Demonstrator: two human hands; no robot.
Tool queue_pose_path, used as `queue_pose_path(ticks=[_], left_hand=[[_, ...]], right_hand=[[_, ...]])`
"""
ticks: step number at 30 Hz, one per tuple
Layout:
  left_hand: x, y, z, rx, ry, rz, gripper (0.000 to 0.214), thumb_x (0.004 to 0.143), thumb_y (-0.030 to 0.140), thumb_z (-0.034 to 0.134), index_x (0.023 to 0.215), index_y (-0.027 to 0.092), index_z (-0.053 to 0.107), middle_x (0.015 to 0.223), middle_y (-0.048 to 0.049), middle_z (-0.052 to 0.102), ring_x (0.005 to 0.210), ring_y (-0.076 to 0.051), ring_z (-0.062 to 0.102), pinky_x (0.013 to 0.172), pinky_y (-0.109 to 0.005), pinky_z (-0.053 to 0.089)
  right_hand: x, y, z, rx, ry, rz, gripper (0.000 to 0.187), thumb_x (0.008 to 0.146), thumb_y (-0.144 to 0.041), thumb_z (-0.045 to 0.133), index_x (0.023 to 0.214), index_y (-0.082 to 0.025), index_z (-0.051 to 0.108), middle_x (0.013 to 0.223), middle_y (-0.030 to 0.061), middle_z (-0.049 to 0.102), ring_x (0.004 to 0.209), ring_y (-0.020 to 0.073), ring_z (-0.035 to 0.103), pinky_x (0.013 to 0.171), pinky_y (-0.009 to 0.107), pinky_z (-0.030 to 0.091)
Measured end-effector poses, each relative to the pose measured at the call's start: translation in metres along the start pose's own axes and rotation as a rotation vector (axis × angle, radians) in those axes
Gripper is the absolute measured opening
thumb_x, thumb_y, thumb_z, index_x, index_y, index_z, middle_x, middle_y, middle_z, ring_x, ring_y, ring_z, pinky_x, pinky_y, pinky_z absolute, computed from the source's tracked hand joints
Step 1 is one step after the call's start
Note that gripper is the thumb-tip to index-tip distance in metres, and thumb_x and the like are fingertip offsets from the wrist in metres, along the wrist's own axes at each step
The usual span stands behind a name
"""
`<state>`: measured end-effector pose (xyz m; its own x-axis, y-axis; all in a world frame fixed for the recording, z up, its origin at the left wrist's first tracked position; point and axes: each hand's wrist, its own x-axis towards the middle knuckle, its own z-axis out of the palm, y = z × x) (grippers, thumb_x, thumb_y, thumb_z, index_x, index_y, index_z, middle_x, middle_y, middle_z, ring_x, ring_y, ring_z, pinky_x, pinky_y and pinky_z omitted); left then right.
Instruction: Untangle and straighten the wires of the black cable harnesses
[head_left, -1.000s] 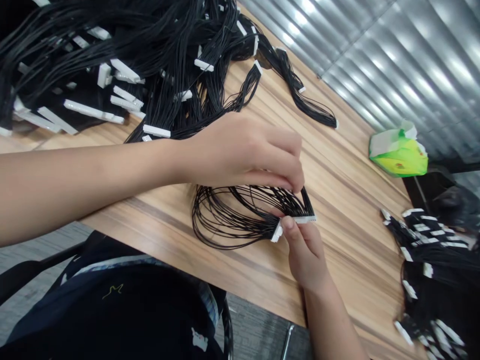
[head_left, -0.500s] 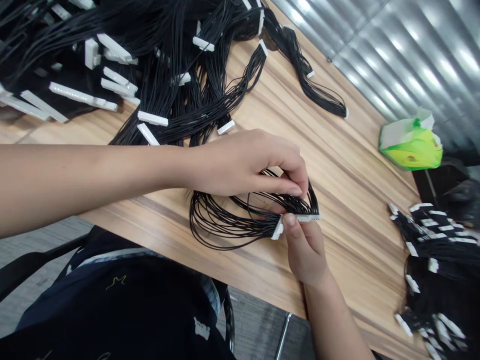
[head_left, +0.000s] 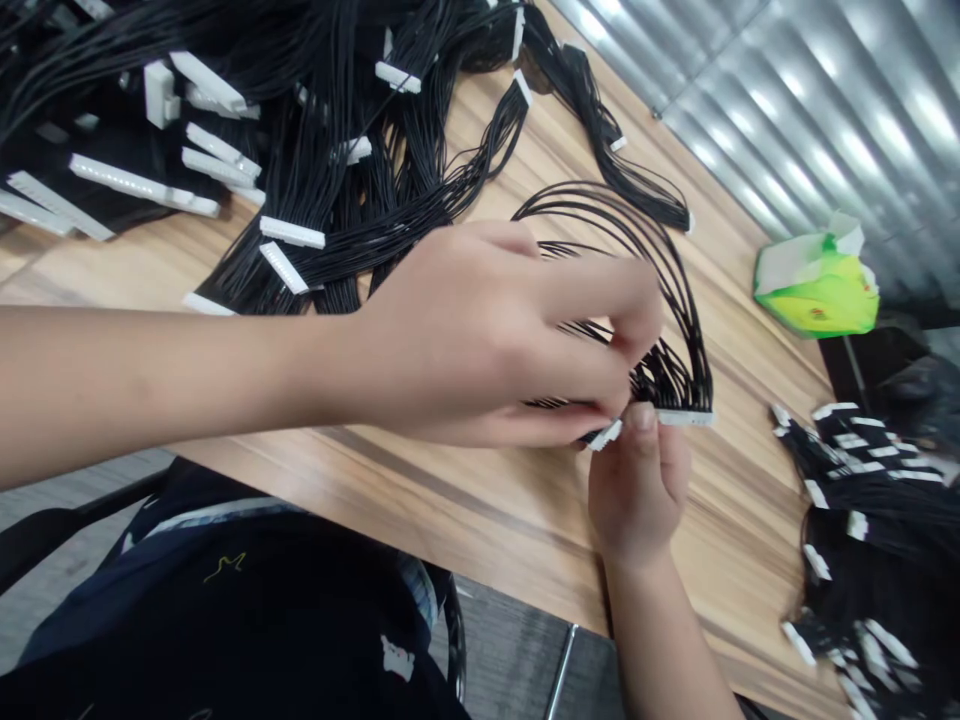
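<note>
A wire harness of many thin black wires (head_left: 622, 230) arches up in a loop above the wooden table, ending in white plastic connectors. My right hand (head_left: 637, 490) is shut on the harness at its near end, with the thumb pressing beside a short white connector (head_left: 604, 435). A longer white connector (head_left: 684, 418) sticks out to the right of that thumb. My left hand (head_left: 480, 340) comes in from the left, its fingertips pinching black wires just above the connectors. Part of the bundle is hidden behind these fingers.
A large tangled pile of black harnesses (head_left: 315, 150) with white connectors covers the far left of the wood-grain table (head_left: 742, 400). A smaller pile (head_left: 862, 520) lies at the right. A green-yellow packet (head_left: 817, 295) sits near the ribbed metal wall (head_left: 810, 100).
The harness has risen off the table, its wire loop now arching up and away from me. Both hands have moved right and the connectors have turned, with the longer one further right.
</note>
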<state>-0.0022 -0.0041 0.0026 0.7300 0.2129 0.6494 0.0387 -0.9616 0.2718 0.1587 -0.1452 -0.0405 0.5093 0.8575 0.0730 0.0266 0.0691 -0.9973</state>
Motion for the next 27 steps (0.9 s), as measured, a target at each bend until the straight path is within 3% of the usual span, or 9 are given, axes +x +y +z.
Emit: queue_pose_path(ticks=[2, 5, 9, 12, 16, 22, 27], left_hand=[[-0.002, 0.004, 0.002, 0.095, -0.025, 0.057, 0.038, 0.1, 0.024, 0.043, 0.081, 0.032, 0.074, 0.101, 0.0131, 0.075, 0.065, -0.003, 0.058, 0.068, -0.027, 0.04], [-0.002, 0.006, 0.004, 0.144, -0.125, 0.027, 0.041, 0.102, 0.026, 0.038, 0.081, 0.03, 0.073, 0.093, 0.0121, 0.075, 0.06, -0.002, 0.056, 0.064, -0.026, 0.039], [0.001, 0.006, 0.001, 0.223, -0.081, 0.044, 0.038, 0.101, 0.027, 0.042, 0.079, 0.029, 0.073, 0.082, 0.0102, 0.074, 0.056, -0.004, 0.055, 0.06, -0.027, 0.038], [0.003, 0.007, -0.001, 0.21, -0.112, 0.015, 0.04, 0.101, 0.026, 0.04, 0.076, 0.03, 0.071, 0.079, 0.0093, 0.072, 0.056, -0.005, 0.055, 0.059, -0.028, 0.039], [0.005, 0.008, -0.001, 0.15, -0.122, -0.001, 0.041, 0.1, 0.022, 0.04, 0.072, 0.029, 0.07, 0.075, 0.0082, 0.07, 0.053, -0.005, 0.052, 0.06, -0.029, 0.039], [0.002, 0.008, 0.002, 0.147, -0.149, 0.004, 0.037, 0.1, 0.019, 0.043, 0.074, 0.025, 0.07, 0.081, 0.0041, 0.072, 0.063, -0.009, 0.06, 0.06, -0.031, 0.038], [-0.003, 0.008, 0.006, 0.105, -0.269, -0.095, 0.026, 0.1, 0.022, 0.045, 0.096, 0.023, 0.071, 0.095, 0.003, 0.073, 0.08, -0.013, 0.067, 0.062, -0.03, 0.041]], right_hand=[[0.0, -0.002, 0.002, -0.001, 0.025, 0.018, 0.023, 0.089, -0.048, 0.069, 0.09, -0.027, 0.078, 0.081, -0.0007, 0.071, 0.071, 0.0142, 0.062, 0.075, 0.03, 0.056], [-0.002, -0.004, 0.003, -0.036, 0.049, 0.034, 0.023, 0.089, -0.049, 0.068, 0.092, -0.027, 0.077, 0.084, 0.0002, 0.07, 0.077, 0.0162, 0.062, 0.078, 0.033, 0.055], [-0.006, -0.006, 0.006, -0.07, 0.06, 0.038, 0.021, 0.091, -0.047, 0.065, 0.093, -0.028, 0.075, 0.083, 0.0017, 0.067, 0.08, 0.0186, 0.063, 0.082, 0.038, 0.056], [-0.008, -0.007, 0.01, -0.105, 0.07, 0.016, 0.022, 0.093, -0.046, 0.06, 0.092, -0.027, 0.072, 0.084, 0.0032, 0.066, 0.077, 0.0189, 0.061, 0.083, 0.04, 0.057], [-0.008, -0.009, 0.013, -0.104, 0.077, 0.023, 0.023, 0.094, -0.046, 0.06, 0.089, -0.026, 0.072, 0.084, 0.0026, 0.065, 0.072, 0.0164, 0.057, 0.075, 0.035, 0.055], [-0.008, -0.006, 0.012, -0.117, 0.078, 0.041, 0.023, 0.094, -0.047, 0.062, 0.092, -0.026, 0.073, 0.078, 0.0002, 0.064, 0.067, 0.0138, 0.054, 0.06, 0.027, 0.046], [-0.007, -0.002, 0.006, -0.314, -0.006, -0.049, 0.03, 0.098, -0.045, 0.054, 0.086, -0.024, 0.072, 0.063, -0.0011, 0.058, 0.057, 0.0144, 0.052, 0.054, 0.029, 0.043]])
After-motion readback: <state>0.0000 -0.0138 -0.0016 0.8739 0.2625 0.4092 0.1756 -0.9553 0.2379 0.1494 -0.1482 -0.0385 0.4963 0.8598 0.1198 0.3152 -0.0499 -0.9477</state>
